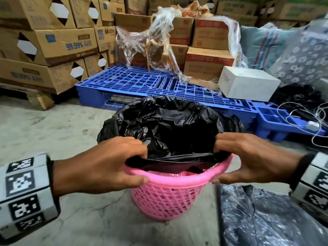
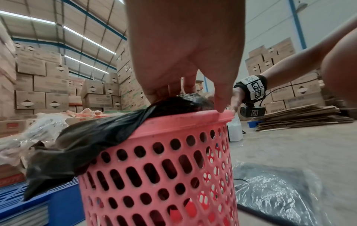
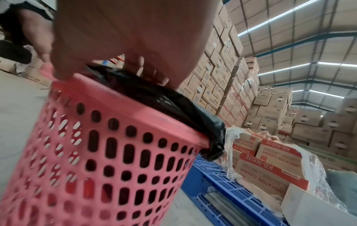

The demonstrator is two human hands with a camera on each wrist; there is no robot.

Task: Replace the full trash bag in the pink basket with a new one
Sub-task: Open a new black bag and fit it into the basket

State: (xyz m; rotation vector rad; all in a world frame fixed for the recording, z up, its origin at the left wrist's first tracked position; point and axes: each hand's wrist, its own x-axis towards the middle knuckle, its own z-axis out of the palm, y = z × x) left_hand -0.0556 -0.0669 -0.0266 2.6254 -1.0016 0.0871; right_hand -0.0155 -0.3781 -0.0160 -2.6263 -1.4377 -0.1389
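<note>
The pink basket point(image 1: 177, 181) stands on the concrete floor in front of me. A black trash bag point(image 1: 168, 125) lines it, draped over the far rim and open at the top. My left hand point(image 1: 134, 164) and right hand point(image 1: 230, 162) each pinch the bag's near edge just inside the near rim, with the thumbs against the outside of the rim. The left wrist view shows the left hand point(image 2: 193, 97) on the basket point(image 2: 173, 126) with the bag point(image 2: 86, 142) hanging over the side. The right wrist view shows the right hand point(image 3: 115, 71) on the bag point(image 3: 173, 104) at the basket point(image 3: 115, 107).
A blue pallet point(image 1: 142, 82) lies just behind the basket, carrying cardboard boxes, loose clear wrap and a white box point(image 1: 248, 84). Stacked cartons stand at the left. Cables point(image 1: 301, 112) lie at the right. A dark bundle in shiny plastic point(image 1: 266, 219) lies on the floor at my right.
</note>
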